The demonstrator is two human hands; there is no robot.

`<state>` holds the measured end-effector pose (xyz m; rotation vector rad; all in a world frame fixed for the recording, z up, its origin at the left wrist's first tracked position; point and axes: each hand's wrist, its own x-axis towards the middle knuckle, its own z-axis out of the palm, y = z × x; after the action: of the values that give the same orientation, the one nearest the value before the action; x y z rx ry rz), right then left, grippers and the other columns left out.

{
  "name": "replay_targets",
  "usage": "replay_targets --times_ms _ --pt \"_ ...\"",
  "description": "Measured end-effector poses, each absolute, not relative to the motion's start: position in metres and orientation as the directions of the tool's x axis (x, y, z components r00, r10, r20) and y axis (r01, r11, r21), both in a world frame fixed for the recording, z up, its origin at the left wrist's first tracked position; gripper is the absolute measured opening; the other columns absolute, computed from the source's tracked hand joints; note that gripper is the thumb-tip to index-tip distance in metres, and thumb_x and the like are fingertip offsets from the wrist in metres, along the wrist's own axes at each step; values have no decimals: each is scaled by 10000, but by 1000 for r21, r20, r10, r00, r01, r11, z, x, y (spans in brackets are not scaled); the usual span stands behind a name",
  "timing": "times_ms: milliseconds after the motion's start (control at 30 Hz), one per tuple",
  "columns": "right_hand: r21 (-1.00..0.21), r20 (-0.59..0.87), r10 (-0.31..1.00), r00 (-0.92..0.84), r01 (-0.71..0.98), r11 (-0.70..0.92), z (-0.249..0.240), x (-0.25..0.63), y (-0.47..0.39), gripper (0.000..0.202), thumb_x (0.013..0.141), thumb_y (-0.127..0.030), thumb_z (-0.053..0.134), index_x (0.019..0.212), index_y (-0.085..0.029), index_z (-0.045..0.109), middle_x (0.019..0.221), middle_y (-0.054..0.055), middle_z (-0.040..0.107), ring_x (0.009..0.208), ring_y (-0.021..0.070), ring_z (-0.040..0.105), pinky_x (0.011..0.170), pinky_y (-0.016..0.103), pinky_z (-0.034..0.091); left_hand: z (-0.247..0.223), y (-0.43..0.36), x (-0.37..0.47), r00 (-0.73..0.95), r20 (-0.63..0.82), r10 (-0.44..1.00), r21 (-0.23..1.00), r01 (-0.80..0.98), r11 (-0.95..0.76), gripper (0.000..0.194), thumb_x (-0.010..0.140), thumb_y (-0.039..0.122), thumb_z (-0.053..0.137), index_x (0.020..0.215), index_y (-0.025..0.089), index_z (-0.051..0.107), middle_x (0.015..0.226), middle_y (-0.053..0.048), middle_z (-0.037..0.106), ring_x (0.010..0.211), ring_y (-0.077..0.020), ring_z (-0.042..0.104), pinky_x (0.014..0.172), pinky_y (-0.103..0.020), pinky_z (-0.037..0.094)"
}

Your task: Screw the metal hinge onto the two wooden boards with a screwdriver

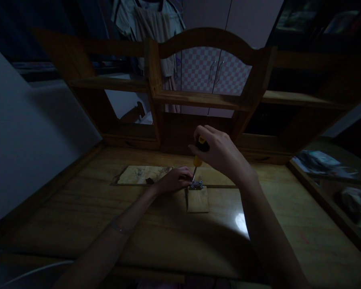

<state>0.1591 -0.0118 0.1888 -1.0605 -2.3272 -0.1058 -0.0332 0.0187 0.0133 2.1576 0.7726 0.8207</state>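
My right hand (pixel 219 148) is wrapped round the yellow and black handle of a screwdriver (pixel 197 161). Its shaft slants down, and the tip meets a small metal fitting (pixel 196 185) that looks like a hinge. The fitting lies across the far end of a small square wooden block (pixel 197 200), beside a long wooden board (pixel 138 175) with a dark, worn left part. From the left, my left hand (pixel 176 179) pinches at the fitting's left end, close to the screwdriver tip; its fingertips are partly hidden.
Under everything is a wooden desk top (pixel 156 233), with a glare spot at its right. A wooden shelf unit (pixel 198 96) with drawers rises along the back. Papers and bags (pixel 325 160) lie at the right. A white cable (pixel 45 267) runs at the lower left.
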Motion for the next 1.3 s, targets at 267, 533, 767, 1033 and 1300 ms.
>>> replay_targets --times_ms 267,533,767,1033,1300 --pt "-165 474 695 -540 722 672 189 159 -18 289 926 -335 541 1191 -220 522 1142 71 595 854 191 598 745 303 407 17 17 -33 617 273 738 773 316 -550 88 847 200 676 929 189 707 993 -31 672 961 -180 639 883 -296 487" --pt "-189 502 676 -539 695 694 187 159 -15 252 908 -203 547 1158 -215 519 1134 60 585 893 179 601 761 288 412 17 16 -33 615 264 743 769 331 -547 70 846 190 660 914 186 679 974 -25 668 937 -178 631 855 -286 479" --pt "-160 486 679 -550 708 688 188 158 -17 284 958 -349 536 1211 -224 508 1147 59 585 812 160 599 728 293 413 18 15 -34 605 266 750 749 361 -556 92 845 195 667 937 186 670 976 -20 675 939 -180 634 869 -293 475" --pt "-141 503 672 -543 716 684 189 157 -21 242 901 -228 527 1141 -204 504 1159 68 575 881 177 603 716 293 400 17 14 -32 595 274 756 761 346 -548 67 834 175 667 900 175 661 943 -25 674 912 -172 634 854 -287 485" --pt "-132 479 703 -526 749 650 188 155 -18 268 972 -363 498 1203 -228 524 1117 62 610 826 180 612 687 298 373 16 13 -30 569 267 778 779 349 -522 134 821 165 669 953 180 655 975 -24 680 927 -178 639 868 -297 494"
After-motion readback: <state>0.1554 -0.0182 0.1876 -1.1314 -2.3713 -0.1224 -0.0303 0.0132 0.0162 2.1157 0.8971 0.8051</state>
